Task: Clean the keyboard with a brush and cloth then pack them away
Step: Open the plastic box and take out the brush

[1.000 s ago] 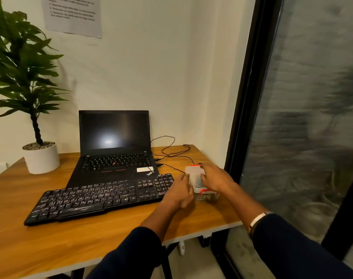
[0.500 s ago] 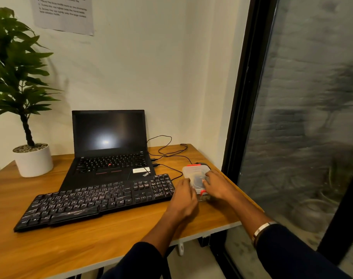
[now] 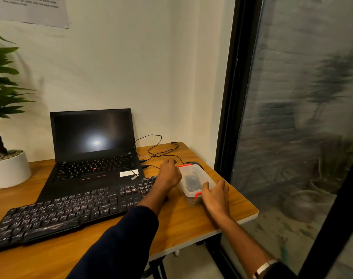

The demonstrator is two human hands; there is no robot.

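Small clear plastic box with a lid and orange-red clips (image 3: pixel 193 181), standing on the right end of the wooden desk (image 3: pixel 191 222), just right of the black full-size keyboard (image 3: pixel 71 208) and near the desk's right edge. Lid on; one clip showing at the near end, another at the far end. Inside, a dark shape seen through the lid, too blurred to name as brush or cloth; neither tool lying loose on the desk.

Left hand (image 3: pixel 168 175) loosely curled against the box's left side, touching or nearly so; hard to tell whether gripping. Right hand (image 3: pixel 217 195) spread wide at the near right corner, fingertips by the near clip, holding nothing else. Judged from this: either opening the box to get the tools or fastening it after packing; cannot tell which.

Risks: box light and close to the edge, so a hard tug on a stiff clip with only a loose brace could slide it off the desk or tip it over. A clip springing free could jerk the lid and scatter the contents. Thin black cables (image 3: pixel 157 150) lying just behind the box could snag a wrist.

Further out: open black laptop (image 3: pixel 93 146) behind the keyboard, screen dark; white pot with a green plant (image 3: pixel 8 168) at far left; dark glass door on the right.
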